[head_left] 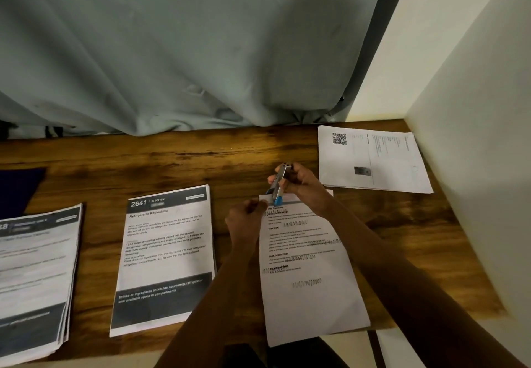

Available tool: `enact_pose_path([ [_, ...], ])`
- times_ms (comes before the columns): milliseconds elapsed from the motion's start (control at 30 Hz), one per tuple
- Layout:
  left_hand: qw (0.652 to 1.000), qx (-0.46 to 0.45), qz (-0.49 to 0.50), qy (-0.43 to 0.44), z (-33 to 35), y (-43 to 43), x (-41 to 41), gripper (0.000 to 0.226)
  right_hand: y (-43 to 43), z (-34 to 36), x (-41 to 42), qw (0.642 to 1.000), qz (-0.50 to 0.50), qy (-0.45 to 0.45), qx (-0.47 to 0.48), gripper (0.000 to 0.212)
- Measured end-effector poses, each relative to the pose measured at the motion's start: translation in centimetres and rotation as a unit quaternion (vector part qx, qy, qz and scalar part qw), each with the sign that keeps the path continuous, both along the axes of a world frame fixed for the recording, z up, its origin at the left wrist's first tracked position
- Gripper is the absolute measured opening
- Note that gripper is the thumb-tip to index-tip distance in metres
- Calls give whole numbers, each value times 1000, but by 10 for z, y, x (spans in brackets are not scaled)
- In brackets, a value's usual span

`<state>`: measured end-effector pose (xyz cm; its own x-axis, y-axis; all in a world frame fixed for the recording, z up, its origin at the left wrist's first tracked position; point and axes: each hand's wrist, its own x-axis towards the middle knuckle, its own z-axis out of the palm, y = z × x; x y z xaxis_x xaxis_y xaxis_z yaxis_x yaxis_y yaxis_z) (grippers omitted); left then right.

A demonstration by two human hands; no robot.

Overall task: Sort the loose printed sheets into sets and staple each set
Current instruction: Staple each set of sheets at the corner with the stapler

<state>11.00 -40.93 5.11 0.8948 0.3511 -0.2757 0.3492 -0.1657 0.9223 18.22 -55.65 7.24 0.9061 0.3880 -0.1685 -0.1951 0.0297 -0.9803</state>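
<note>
A set of printed sheets [307, 281] lies in front of me on the wooden table, its lower edge hanging over the front. My right hand [301, 183] grips a blue and silver stapler [278, 189], whose nose sits over the set's top left corner. My left hand [247, 218] pinches the set's left edge just below that corner. A "2641 Kitchen" stack [166, 258] lies to the left, and another stack [34, 278] at the far left.
A further paper pile with a QR code [373, 160] sits at the back right by the white wall [465, 166]. A grey curtain [186, 51] hangs along the table's back edge. A dark blue item [17, 189] lies at the far left.
</note>
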Motion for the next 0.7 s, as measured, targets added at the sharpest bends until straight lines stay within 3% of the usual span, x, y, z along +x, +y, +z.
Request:
enact_pose_path([
  [167,998,40,-28,-26,-1,0,1,5,0,-1,0,999,12,-9,-40,27],
  [700,999,11,-16,-48,1,0,0,18,3,2,5,1000,12,18,-22,27],
])
